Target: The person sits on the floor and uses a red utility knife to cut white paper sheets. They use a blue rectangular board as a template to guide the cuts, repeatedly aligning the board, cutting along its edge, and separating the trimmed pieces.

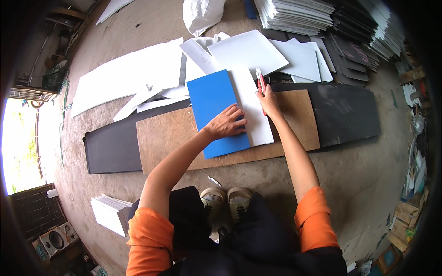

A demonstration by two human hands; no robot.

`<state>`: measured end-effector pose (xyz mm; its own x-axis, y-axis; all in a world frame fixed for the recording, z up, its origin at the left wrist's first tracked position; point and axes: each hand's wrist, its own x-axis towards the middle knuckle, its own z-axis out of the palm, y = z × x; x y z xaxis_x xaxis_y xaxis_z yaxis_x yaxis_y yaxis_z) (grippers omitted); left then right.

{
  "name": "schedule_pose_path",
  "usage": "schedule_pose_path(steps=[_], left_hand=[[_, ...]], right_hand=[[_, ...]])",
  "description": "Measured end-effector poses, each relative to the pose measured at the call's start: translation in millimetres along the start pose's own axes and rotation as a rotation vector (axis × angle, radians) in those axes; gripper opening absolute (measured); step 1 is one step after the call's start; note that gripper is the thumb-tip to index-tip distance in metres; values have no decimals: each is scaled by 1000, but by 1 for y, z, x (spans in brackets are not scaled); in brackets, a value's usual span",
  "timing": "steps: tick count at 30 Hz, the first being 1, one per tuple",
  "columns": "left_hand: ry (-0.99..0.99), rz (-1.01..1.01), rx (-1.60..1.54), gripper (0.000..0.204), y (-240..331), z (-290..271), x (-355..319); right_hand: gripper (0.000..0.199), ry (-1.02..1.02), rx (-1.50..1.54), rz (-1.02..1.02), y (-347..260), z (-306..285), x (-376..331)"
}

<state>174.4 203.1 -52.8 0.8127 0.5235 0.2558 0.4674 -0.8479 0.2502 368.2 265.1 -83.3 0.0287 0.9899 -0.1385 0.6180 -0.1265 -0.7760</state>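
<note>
A flat blue rectangular panel (212,95) lies over the left part of a white foam-like sheet (251,103), with a strip of the white showing along its right side. My left hand (225,122) presses on the blue panel, fingers apart and slightly bent, their tips near its right edge. In my right hand (268,101) is a red utility knife (260,79), held along the right edge of the white sheet. Its pale end points away from me. Whether the blade touches the sheet I cannot tell. Both pieces rest on a brown wooden board (162,138).
Beneath the wooden board lies a long black sheet (343,110). White offcuts (248,48) spread beyond it. A tall stack of white sheets (297,17) stands at the far right. Near my left leg is a small white stack (110,212); a white sliver (214,181) lies by my shoes.
</note>
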Motion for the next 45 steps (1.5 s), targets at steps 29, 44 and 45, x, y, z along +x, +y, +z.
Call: schedule_pose_path(steps=[29, 44, 45], left_hand=[[510, -688, -55, 63, 106, -249, -2], [711, -418, 21, 54, 138, -243, -45], [691, -480, 51, 54, 136, -242, -43]], right_hand=[[35, 284, 530, -517, -173, -157, -195], [25, -377, 511, -176, -166, -131, -173], [26, -266, 429, -205, -161, -122, -165]])
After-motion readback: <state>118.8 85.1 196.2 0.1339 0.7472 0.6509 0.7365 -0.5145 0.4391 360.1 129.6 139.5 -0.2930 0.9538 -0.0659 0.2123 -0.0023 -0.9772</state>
